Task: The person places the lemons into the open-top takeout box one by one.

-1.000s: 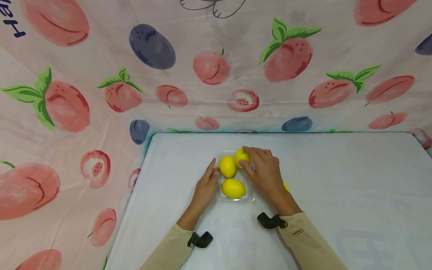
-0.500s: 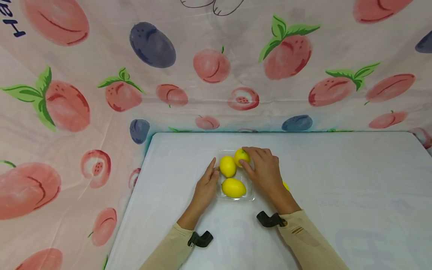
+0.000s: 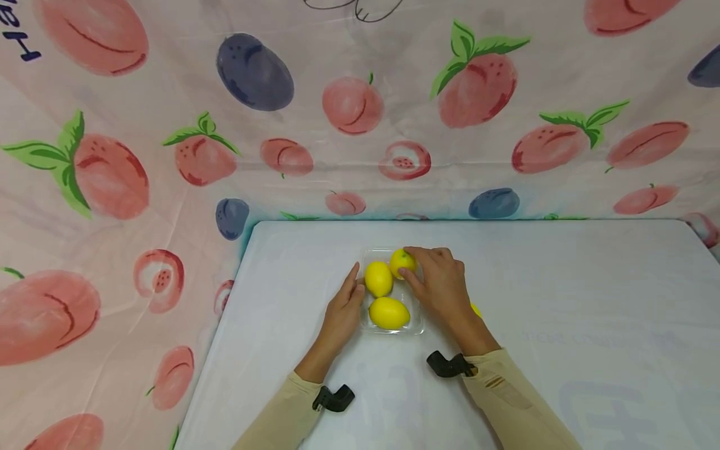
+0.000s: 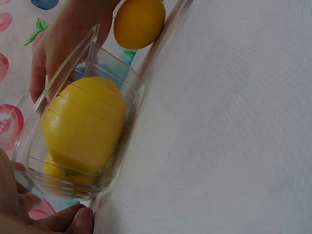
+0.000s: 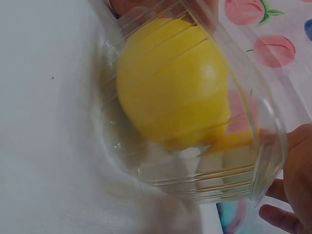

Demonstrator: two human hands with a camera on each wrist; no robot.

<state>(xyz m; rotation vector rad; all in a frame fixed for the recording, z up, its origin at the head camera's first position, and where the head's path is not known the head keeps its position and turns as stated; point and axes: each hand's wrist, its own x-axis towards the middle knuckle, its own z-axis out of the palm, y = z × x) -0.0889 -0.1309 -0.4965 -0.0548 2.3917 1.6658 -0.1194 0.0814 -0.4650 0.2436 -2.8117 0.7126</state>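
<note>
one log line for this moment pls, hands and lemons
left hand: rests on clear tray left edge | right hand: grips far lemon in tray | two more lemons inside | table

- Tray (image 3: 419, 329): clear ribbed plastic, glossy.
- Lemons (image 3: 389, 313): yellow rind, smooth, faint sheen.
- Table cover (image 3: 562, 294): pale, matt, finely woven texture.
- Backdrop (image 3: 169, 125), upper frame: thin printed cloth, matt, creased.
- Sleeves (image 3: 506, 394): beige knit fabric.

A fourth lemon (image 3: 476, 310) shows only as a sliver, seemingly behind the right hand (image 3: 441, 284).
</note>
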